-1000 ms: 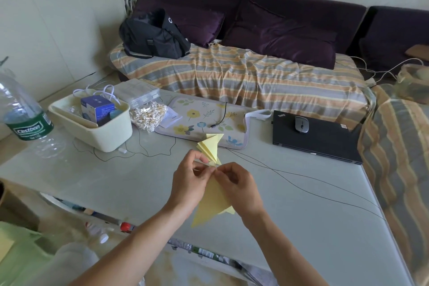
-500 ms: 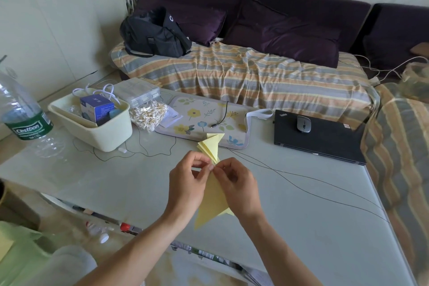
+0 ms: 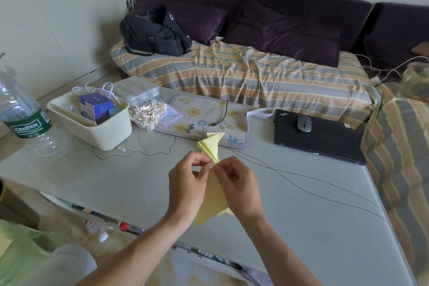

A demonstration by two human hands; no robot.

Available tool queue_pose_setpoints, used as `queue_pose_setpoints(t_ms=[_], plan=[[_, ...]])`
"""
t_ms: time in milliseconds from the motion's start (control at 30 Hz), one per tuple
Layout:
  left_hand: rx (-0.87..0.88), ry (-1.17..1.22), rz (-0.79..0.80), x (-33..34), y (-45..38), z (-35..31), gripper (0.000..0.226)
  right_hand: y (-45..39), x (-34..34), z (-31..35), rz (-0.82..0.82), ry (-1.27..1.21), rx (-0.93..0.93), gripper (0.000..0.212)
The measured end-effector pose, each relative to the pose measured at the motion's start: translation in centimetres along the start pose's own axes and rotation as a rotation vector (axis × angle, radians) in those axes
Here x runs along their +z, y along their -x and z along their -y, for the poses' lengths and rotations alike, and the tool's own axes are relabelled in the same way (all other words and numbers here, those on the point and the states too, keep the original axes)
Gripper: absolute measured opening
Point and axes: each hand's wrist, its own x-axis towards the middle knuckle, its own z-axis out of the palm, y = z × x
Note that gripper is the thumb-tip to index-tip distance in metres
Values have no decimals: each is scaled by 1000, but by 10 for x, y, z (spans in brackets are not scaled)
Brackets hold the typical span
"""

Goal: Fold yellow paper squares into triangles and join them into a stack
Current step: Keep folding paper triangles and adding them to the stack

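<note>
Your left hand (image 3: pixel 189 189) and right hand (image 3: pixel 236 187) meet above the pale grey tabletop (image 3: pixel 130 183), fingers curled and pinching the same spot on a yellow paper piece. From that pinch a fan of folded yellow paper triangles (image 3: pixel 211 146) rises away from you, its layered edges showing on the left side, while a larger flat yellow paper sheet (image 3: pixel 212 202) hangs down between your wrists, its lower corner pointing toward the near edge of the tabletop. Whether the fan and the sheet are already slotted together cannot be told, since your fingertips cover the joint.

Beyond the paper lies a floral-printed mat (image 3: pixel 204 118) with a short black cable on it. To its left sit a clear bag of cotton swabs (image 3: pixel 148 114) and a cream plastic tub (image 3: pixel 97 127) holding a blue box (image 3: pixel 96 105). A large clear water bottle with a green label (image 3: pixel 21 109) stands at the far left. A closed black laptop (image 3: pixel 318 137) with a grey mouse (image 3: pixel 304 123) on its lid rests at the right, and thin black wires (image 3: pixel 301 183) trail across the tabletop. Behind, a black bag (image 3: pixel 153 32) sits on a striped sofa cover (image 3: pixel 255 74).
</note>
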Motion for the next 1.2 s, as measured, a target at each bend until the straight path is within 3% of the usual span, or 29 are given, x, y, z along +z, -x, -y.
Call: queue_pose_setpoints(t_ms=[533, 700, 1200], plan=[[-73, 38, 93, -3, -6, -3, 9, -1, -5, -1, 16, -3, 15, 11], [-207, 118, 171, -4, -10, -2, 13, -1, -4, -2, 31, -7, 65, 10], [-483, 306, 16, -20, -31, -9, 10, -6, -8, -11, 71, 29, 170, 13]])
